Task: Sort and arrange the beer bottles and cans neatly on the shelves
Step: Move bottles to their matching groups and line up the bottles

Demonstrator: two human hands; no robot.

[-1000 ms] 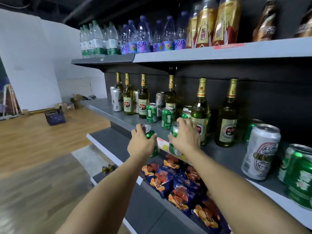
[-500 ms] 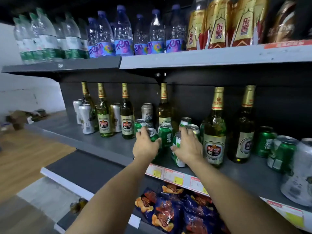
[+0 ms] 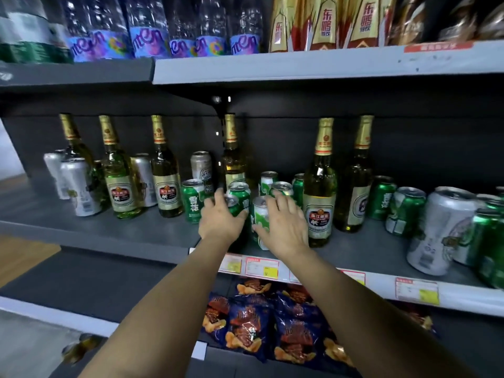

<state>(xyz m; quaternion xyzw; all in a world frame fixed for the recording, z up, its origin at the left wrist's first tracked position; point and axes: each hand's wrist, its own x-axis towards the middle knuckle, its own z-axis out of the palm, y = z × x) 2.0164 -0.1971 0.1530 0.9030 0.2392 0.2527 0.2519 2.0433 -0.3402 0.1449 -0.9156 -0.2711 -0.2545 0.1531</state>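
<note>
On the grey middle shelf (image 3: 109,230) stand several gold-necked beer bottles (image 3: 166,186) mixed with green and silver cans. My left hand (image 3: 218,219) wraps a green can (image 3: 237,207) standing in front of a cluster of green cans (image 3: 192,203). Right beside it, my right hand (image 3: 285,227) grips a green-and-white can (image 3: 260,215), thumb on its left side. Both cans sit near the shelf's front edge, just left of a tall bottle (image 3: 319,203). More green cans (image 3: 406,211) and a big silver can (image 3: 441,230) stand at the right.
Silver cans (image 3: 77,186) stand among the bottles at the shelf's left end. Water bottles (image 3: 147,36) and gold-labelled bottles (image 3: 327,23) fill the top shelf. Blue snack bags (image 3: 251,323) lie on the lower shelf, under the price tags (image 3: 261,267).
Both hands have carried their cans from the shelf's front edge inward, up against the cluster of green cans. The view has swung closer and square to the shelf.
</note>
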